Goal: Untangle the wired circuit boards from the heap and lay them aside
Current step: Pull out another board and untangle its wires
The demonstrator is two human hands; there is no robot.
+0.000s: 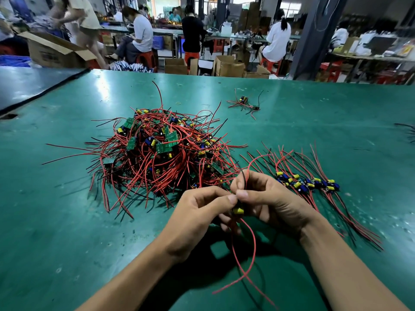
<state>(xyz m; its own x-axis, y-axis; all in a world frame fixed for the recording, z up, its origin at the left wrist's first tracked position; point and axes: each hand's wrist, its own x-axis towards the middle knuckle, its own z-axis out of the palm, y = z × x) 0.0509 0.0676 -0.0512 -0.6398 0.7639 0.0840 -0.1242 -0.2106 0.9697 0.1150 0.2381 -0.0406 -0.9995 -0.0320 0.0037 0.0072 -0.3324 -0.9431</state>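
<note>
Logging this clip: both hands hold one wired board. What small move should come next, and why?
Likely carry the board rightward and lay it beside the sorted row. The left hand and right hand pinch it, and its wires seem clear of the heap.

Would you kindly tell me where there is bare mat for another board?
Bare mat lies left of the heap, toward the near edge, and beyond the laid-out row, right of the small far cluster. It is crowded between heap and row, where the left hand and right hand hold a board.
</note>
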